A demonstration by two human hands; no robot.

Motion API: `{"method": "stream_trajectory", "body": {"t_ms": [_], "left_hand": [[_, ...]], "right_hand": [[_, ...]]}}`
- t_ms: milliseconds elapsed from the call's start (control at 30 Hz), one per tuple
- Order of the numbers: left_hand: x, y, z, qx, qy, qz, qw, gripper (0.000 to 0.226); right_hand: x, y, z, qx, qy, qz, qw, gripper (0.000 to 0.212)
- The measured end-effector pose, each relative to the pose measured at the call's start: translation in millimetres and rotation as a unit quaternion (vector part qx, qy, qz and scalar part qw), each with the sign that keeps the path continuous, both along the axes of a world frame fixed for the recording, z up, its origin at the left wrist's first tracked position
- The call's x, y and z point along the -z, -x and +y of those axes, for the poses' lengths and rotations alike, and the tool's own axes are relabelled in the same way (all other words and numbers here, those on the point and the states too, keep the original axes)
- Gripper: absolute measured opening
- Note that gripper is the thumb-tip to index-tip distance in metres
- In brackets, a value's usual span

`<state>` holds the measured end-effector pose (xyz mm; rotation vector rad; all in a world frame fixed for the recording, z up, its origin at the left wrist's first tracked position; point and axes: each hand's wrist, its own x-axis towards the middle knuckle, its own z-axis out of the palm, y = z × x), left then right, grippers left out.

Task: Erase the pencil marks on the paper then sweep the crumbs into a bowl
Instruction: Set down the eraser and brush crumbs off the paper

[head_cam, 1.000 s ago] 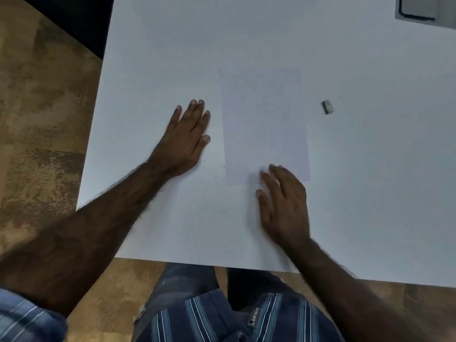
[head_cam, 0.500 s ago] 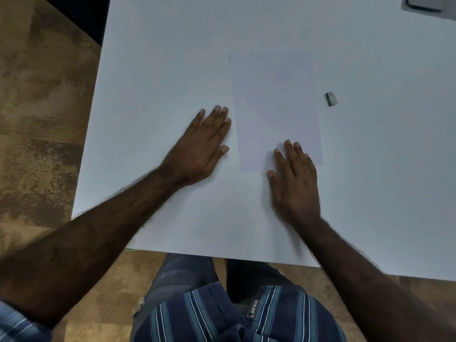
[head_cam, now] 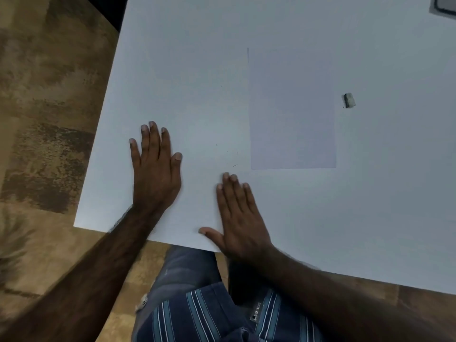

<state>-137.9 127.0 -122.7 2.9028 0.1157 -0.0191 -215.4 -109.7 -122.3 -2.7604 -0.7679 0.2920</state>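
Both my hands flat on the counter [head_cam: 370, 193], left hand [head_cam: 155, 169] and right hand [head_cam: 240, 218] relaxed, grasping nothing. Crumbs [head_cam: 234, 159] just left of the paper [head_cam: 292, 112]: light, scatter easily; sweep with palm edge. Eraser [head_cam: 348, 100] right.

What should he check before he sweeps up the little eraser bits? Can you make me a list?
1. Paper looks clean: ok, no pencil marks show.
2. Eraser out of the way: ok, it lies alone to the right of the paper.
3. Crumbs found: ok, dark specks lie on the table by the paper's near left corner.
4. Hands free: ok, left hand and right hand lie flat and hold nothing.
5. Bowl ready: not ok, no bowl is in view.
6. Hands clear of the paper: ok, neither touches it.
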Motion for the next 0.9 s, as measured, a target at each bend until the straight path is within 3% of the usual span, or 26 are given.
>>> {"method": "stream_trajectory", "body": {"t_ms": [133,333,600,667,833,900], "left_hand": [[3.1,13.2,9.5,-0.027,-0.008,-0.017,0.999,0.066],[8.5,14.4,4.2,-0.033,-0.016,-0.048,0.998,0.062],[11.0,13.9,3.7,-0.046,-0.007,-0.067,0.997,0.059],[12.1,13.7,4.2,-0.047,-0.006,-0.066,0.997,0.059],[13.5,13.9,4.5,-0.049,-0.015,-0.06,0.997,0.059],[12.0,14.1,3.9,-0.05,-0.017,-0.057,0.997,0.059]], "right_hand": [[-1.1,-28.8,19.0,-0.044,-0.026,-0.024,0.998,0.098],[-3.8,-107.7,-13.2,0.133,0.039,-0.056,0.989,0.098],[-1.6,-77.3,14.1,-0.088,0.03,-0.025,0.995,0.107],[-2.6,-88.3,13.6,-0.103,0.015,-0.04,0.994,0.103],[-5.2,-155.6,-0.5,0.038,0.069,-0.071,0.994,0.101],[-5.3,-160.0,1.2,0.038,0.083,-0.054,0.994,0.105]]}}
